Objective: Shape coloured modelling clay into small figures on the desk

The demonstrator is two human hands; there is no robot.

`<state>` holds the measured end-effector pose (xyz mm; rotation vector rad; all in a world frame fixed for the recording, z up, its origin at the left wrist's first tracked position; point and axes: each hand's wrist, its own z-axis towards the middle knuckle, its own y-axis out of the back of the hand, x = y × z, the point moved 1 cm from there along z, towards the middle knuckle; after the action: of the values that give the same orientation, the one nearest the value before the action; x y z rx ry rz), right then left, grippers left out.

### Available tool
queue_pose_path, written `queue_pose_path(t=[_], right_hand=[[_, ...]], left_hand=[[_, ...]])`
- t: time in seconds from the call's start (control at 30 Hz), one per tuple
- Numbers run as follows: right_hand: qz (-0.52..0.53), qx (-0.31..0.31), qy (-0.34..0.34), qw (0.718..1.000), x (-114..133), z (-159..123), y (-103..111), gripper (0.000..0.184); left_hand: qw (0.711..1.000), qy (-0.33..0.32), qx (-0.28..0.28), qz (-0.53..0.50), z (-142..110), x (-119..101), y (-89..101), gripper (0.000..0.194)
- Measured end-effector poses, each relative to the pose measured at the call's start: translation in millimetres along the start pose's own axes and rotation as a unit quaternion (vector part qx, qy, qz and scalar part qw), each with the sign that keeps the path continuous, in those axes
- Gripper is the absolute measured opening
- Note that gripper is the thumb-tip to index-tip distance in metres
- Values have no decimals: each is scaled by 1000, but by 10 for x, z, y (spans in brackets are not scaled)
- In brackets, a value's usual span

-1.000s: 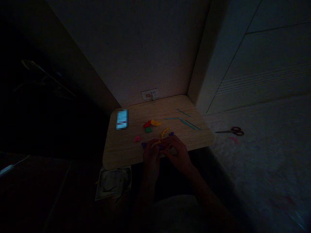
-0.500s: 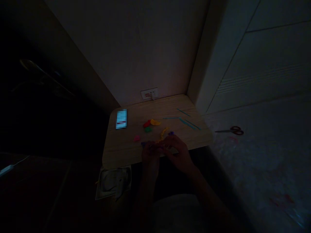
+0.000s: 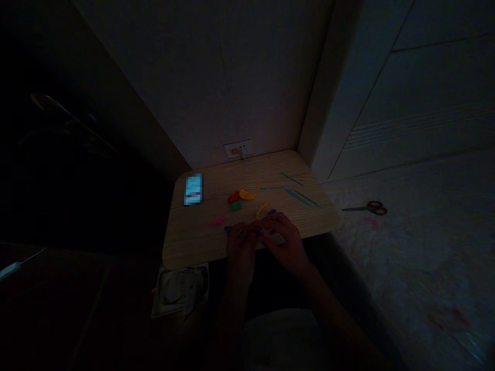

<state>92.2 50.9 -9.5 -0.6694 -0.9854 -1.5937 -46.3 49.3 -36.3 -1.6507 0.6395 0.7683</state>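
Dimly lit in the head view, a left hand [image 3: 240, 246] and a right hand [image 3: 286, 243] meet over a table [image 3: 193, 242], fingers curled together; whether they grip anything cannot be told. A purple piece [image 3: 227, 230] shows beside the left hand, a purple bit [image 3: 273, 211] by the right. Just beyond lies a yellow strip [image 3: 262, 210]; a red lump [image 3: 233, 197] sits farther back.

Your bare left hand [image 3: 240, 250] partly hides a dark purple lump [image 3: 227, 229]; it and your bare right hand [image 3: 285, 242] obscure anything between; the glowing rectangular phone screen [image 3: 194, 189] is blurred.
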Motion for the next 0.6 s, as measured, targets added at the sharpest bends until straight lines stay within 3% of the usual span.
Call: queue_pose_path(t=[0.27,0.6], right_hand=[[-13,101,9,995,-57,-38,7,38],[-49,50,4,998,-106,-39,17,21]], left_hand=[[999,14,18,43,-14,-12,24,49],[997,24,20,66,-16,-63,-26,41]])
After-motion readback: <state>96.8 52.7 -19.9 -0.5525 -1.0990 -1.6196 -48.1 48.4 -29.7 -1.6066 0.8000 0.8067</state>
